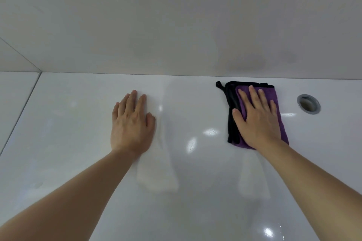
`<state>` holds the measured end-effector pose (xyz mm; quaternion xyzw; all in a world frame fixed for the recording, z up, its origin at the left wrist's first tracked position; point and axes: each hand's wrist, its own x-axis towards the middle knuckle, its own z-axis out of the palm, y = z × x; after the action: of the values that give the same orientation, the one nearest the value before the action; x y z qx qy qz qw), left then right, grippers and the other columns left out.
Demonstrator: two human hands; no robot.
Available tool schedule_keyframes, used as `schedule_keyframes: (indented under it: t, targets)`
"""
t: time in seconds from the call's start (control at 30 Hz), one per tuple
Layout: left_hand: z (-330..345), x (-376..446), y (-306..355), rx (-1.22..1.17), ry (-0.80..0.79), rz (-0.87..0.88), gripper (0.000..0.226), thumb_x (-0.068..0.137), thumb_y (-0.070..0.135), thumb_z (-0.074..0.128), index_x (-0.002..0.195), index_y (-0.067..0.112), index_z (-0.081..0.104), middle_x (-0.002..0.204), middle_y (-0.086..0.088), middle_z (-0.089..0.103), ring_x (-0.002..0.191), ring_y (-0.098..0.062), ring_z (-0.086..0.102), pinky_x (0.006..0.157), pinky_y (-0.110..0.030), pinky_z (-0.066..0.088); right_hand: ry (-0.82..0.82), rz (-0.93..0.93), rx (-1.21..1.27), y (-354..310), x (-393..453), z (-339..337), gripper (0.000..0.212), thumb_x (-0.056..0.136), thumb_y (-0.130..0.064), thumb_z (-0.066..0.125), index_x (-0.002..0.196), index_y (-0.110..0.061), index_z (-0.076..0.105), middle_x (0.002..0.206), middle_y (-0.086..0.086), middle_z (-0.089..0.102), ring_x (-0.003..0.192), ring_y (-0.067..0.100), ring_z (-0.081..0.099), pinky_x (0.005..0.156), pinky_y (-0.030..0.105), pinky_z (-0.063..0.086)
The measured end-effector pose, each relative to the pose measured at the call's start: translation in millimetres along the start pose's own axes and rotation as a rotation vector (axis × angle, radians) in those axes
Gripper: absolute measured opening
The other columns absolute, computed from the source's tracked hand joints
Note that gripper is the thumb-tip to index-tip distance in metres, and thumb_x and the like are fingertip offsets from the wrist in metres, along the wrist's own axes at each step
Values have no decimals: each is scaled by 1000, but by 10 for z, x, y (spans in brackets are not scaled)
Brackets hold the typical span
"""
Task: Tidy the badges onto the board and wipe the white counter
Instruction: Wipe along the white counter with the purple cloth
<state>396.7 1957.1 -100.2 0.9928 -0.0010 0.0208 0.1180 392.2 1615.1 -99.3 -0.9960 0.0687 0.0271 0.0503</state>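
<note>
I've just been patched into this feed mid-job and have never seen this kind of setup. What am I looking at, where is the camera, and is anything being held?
There is no machine here: a person works with two bare hands, and the single picture comes from a wide-angle camera worn on the head, looking forward and down. That is why both forearms reach in from the bottom edge.

The glossy surface is the white counter, which meets a pale wall at the back. The left hand lies flat on the bare counter, holding nothing. The right hand lies flat, fingers straight, on a folded purple and black cloth, pressing it to the counter rather than gripping it. To the right of the cloth is a round grey-rimmed hole in the counter. No badges or board appear in this view.
</note>
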Motion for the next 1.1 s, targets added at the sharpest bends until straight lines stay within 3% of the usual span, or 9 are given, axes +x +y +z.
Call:
schedule_keyframes:
  t: [0.13, 0.7, 0.97, 1.1]
  targets:
    - [3, 9, 0, 1, -2, 4, 57, 99, 34, 36, 152, 14, 36, 163, -12, 28, 150, -30, 21, 124, -46, 14, -2, -3, -7, -200, -136, 30, 74, 97, -63, 13, 165, -33, 10, 173, 0, 2, 160, 23, -1, 128, 52, 5]
    - [30, 14, -33, -82, 18, 42, 57, 97, 30, 26, 151, 16, 37, 163, -12, 28, 151, -31, 19, 124, -49, 13, 16, -238, 13, -1355, -1396, 247, 68, 102, -58, 26, 164, -30, 20, 173, 1, 9, 160, 24, 2, 128, 55, 12]
    - [39, -2, -24, -122, 42, 44, 51, 97, 28, 34, 146, 16, 43, 161, -12, 31, 149, -30, 21, 124, -48, 12, 27, -273, 68, -1152, -1410, 276, 66, 103, -59, 28, 164, -35, 19, 173, -6, 8, 160, 16, 1, 129, 48, 8]
    - [30, -44, -25, -197, 112, 94, 38, 96, 20, 40, 130, 19, 58, 150, -5, 46, 140, -28, 33, 122, -48, 17, 53, -150, 41, -713, -1257, 202, 67, 100, -60, 27, 163, -36, 21, 173, -5, 10, 159, 17, 6, 129, 44, 6]
